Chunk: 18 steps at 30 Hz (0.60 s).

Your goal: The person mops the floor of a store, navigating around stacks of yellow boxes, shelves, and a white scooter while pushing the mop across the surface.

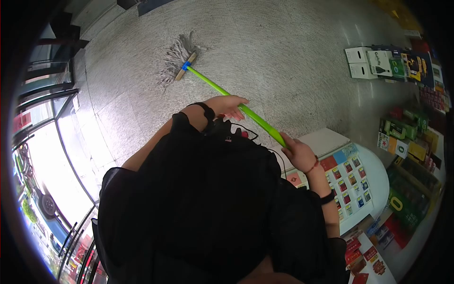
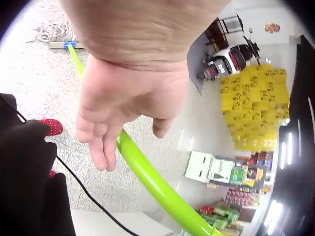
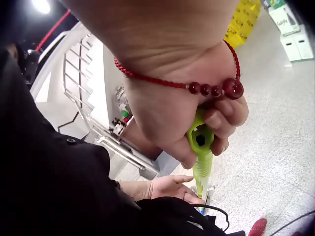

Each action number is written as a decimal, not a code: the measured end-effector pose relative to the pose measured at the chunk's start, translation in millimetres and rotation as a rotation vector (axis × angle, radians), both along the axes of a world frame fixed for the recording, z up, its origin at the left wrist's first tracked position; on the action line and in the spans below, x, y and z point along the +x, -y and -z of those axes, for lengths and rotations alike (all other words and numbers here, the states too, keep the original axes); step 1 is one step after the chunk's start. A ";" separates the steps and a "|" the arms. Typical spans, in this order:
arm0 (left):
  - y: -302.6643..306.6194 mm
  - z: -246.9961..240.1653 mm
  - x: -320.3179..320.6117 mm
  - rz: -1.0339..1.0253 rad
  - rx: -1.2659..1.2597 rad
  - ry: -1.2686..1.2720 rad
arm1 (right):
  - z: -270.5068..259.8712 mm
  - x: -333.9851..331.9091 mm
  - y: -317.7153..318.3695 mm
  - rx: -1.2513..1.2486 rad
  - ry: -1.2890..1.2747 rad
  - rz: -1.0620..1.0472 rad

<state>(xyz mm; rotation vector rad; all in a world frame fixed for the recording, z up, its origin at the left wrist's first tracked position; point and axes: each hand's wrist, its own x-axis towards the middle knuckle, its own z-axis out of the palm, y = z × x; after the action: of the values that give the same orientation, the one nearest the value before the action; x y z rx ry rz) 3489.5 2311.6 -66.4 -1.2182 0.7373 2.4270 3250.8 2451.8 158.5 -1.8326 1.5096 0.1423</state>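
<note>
A mop with a bright green handle (image 1: 215, 86) reaches from my body out over the floor. Its grey string head (image 1: 177, 57), with a blue clamp (image 1: 186, 66) on a wooden bar, lies on the floor ahead. Around the handle's near end curl the fingers of my right hand (image 1: 297, 154); the holed end cap (image 3: 201, 136) shows between thumb and fingers in the right wrist view. Lower on the handle, my left hand (image 1: 229, 105) lies against it with loosely straight fingers and the thumb held apart. The left wrist view shows the handle passing behind that palm (image 2: 135, 93).
On the right stands a glass display counter (image 1: 373, 184) with small packs. Beyond it are white cartons (image 1: 358, 62) and stacked drink boxes (image 1: 402, 128). Yellow cartons (image 2: 256, 108) and a scooter (image 2: 231, 60) stand farther off. A glass door (image 1: 71, 146) is at left. A black cord (image 2: 93, 199) hangs nearby.
</note>
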 end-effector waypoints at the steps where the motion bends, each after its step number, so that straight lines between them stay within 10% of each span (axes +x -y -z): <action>1: -4.0 -10.3 -18.6 0.102 -0.016 -0.018 | -10.6 -12.1 -15.4 -0.008 -0.001 0.004; 10: -85.8 -47.2 -193.6 0.823 0.024 -0.298 | -73.2 -100.9 -180.5 0.086 -0.128 0.309; 18: -118.5 -45.9 -269.8 0.972 -0.038 -0.332 | -68.1 -142.5 -218.3 0.059 -0.033 0.551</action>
<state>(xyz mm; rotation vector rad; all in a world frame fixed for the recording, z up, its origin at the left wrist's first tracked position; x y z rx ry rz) 3219.7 2430.1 -20.5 -0.2908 1.1302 1.7705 3108.3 2670.1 226.6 -1.3148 1.9505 -0.0486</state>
